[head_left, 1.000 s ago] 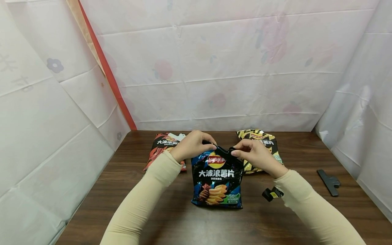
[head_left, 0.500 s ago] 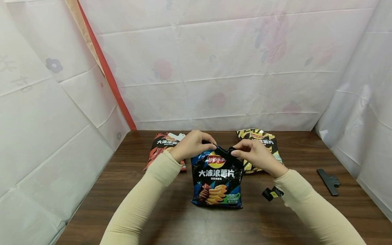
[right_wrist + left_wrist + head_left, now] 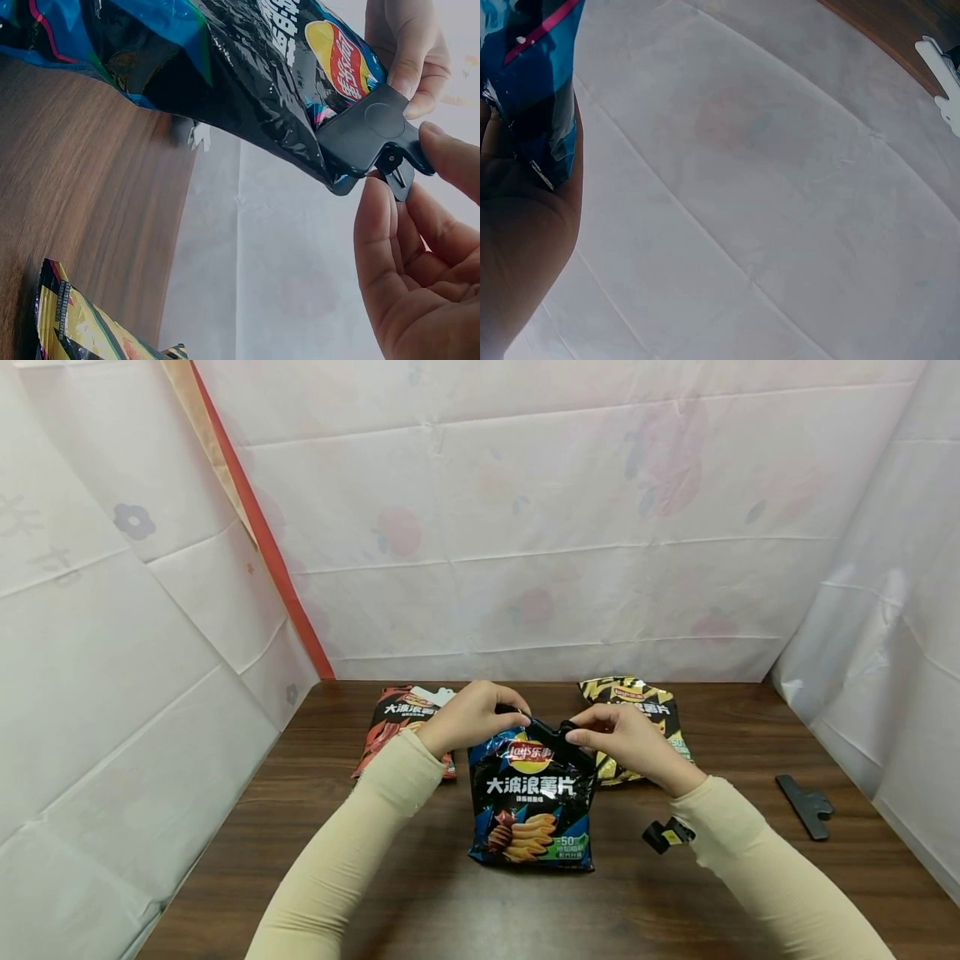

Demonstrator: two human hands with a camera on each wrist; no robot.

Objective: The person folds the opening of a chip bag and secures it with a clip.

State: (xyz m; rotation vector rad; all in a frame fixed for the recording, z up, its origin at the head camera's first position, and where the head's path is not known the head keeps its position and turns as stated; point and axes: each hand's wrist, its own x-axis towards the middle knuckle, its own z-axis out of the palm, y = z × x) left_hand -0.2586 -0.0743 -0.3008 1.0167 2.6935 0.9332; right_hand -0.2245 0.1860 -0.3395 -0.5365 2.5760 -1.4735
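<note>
A black and blue bag of potato chips (image 3: 531, 814) stands upright on the wooden table in the middle of the head view. Across its top edge lies a black bag clip (image 3: 367, 129), its jaws over the folded film in the right wrist view. My right hand (image 3: 633, 743) pinches the clip's two handles between thumb and fingers. At the bag's upper left, my left hand (image 3: 472, 714) pinches the top edge, its thumb close to the clip's far end. The left wrist view shows the back of the bag (image 3: 536, 97) against the left palm.
Behind the left hand lies a red chip bag (image 3: 386, 727) with a white clip (image 3: 431, 696) on its top. A yellow and black chip bag (image 3: 660, 710) is behind the right hand. A dark grey clip (image 3: 805, 807) lies at the right of the wooden table (image 3: 315, 860).
</note>
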